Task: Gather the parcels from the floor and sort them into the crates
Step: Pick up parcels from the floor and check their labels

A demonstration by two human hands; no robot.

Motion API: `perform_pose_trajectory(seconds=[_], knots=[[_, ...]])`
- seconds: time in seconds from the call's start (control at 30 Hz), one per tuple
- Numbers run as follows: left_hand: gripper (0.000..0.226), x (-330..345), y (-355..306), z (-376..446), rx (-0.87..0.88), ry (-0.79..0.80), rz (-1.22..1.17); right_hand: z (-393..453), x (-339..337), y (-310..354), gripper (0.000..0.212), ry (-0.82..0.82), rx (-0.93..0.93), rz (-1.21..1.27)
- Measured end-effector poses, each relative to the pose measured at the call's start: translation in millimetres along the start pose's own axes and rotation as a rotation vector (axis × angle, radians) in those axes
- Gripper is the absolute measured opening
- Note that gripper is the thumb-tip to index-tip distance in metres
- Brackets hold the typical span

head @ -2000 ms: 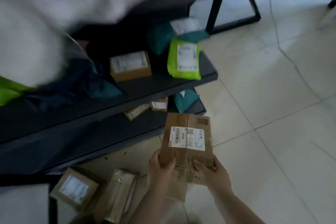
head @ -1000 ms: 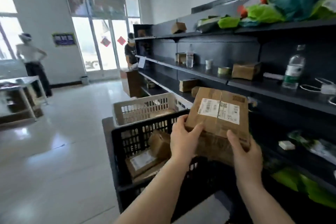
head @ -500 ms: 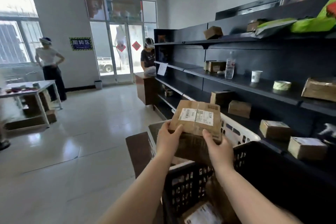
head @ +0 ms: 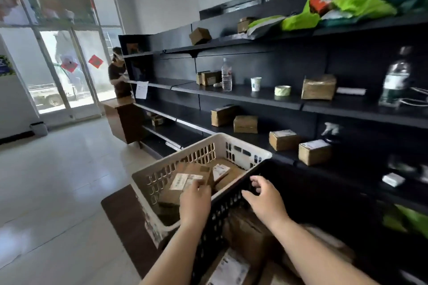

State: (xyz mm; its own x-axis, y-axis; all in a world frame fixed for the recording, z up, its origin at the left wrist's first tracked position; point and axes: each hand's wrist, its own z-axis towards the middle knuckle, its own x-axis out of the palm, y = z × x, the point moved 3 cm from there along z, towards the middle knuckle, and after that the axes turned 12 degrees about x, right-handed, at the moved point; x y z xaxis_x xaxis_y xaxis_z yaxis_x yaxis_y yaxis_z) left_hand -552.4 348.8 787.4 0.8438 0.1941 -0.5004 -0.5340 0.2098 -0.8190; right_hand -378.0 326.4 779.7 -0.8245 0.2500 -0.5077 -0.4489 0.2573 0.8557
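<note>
A brown cardboard parcel [head: 183, 180] with a white label lies tilted inside the white crate [head: 246, 144], on top of other boxes. My left hand [head: 195, 201] reaches over the crate's near rim, its fingers curled on the parcel's near edge. Hovering over the rim of the black crate [head: 216, 227], my right hand [head: 262, 196] is open with fingers spread and holds nothing. The black crate stands directly in front of me and holds several labelled boxes [head: 234, 268].
Dark shelving [head: 254, 97] runs along the right, carrying small boxes, water bottles, a cup, a tape roll and green mailer bags [head: 301, 21]. A person [head: 118, 71] stands by a wooden counter at the shelf's far end. Pale tiled floor [head: 58, 180] spreads to the left.
I stood up from the floor with the parcel in both hands and carried it to the crates. It has gone down into the white crate, and my right hand has let go.
</note>
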Motion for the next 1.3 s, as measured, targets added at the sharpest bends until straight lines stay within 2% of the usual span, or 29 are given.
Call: perform_pose_trajectory(seconds=[0.13,0.23,0.33,0.47,0.63,0.8,0.93,1.07,1.17,1.3], knots=[[0.022,91,-55,-53,0.069,0.197,-0.077,-39,-97,-60,0.036,-0.106,-0.002,0.011],[0.024,166,-106,-113,0.136,0.309,-0.123,-76,-181,-125,0.036,-0.2,0.072,0.019],[0.025,244,-152,-188,0.196,0.416,-0.148,-121,-263,-210,0.042,-0.269,0.234,0.021],[0.029,345,-181,-296,0.197,0.691,-0.143,-190,-347,-338,0.049,-0.292,0.495,-0.021],[0.032,439,-176,-397,0.16,0.937,-0.083,-253,-395,-469,0.053,-0.357,0.76,0.025],[0.025,541,-118,-457,0.033,1.108,0.01,-268,-378,-606,0.047,-0.339,0.936,0.025],[0.009,650,-27,-503,-0.004,1.169,0.135,-246,-331,-747,0.058,-0.315,1.035,-0.034],[0.028,773,95,-554,0.038,1.235,0.178,-204,-258,-901,0.072,-0.281,1.071,-0.115],[0.037,856,180,-587,-0.15,1.243,0.098,-161,-210,-1009,0.082,-0.279,1.039,-0.179],[0.04,938,272,-619,-0.423,1.218,0.138,-109,-172,-1127,0.09,-0.363,0.937,-0.275]])
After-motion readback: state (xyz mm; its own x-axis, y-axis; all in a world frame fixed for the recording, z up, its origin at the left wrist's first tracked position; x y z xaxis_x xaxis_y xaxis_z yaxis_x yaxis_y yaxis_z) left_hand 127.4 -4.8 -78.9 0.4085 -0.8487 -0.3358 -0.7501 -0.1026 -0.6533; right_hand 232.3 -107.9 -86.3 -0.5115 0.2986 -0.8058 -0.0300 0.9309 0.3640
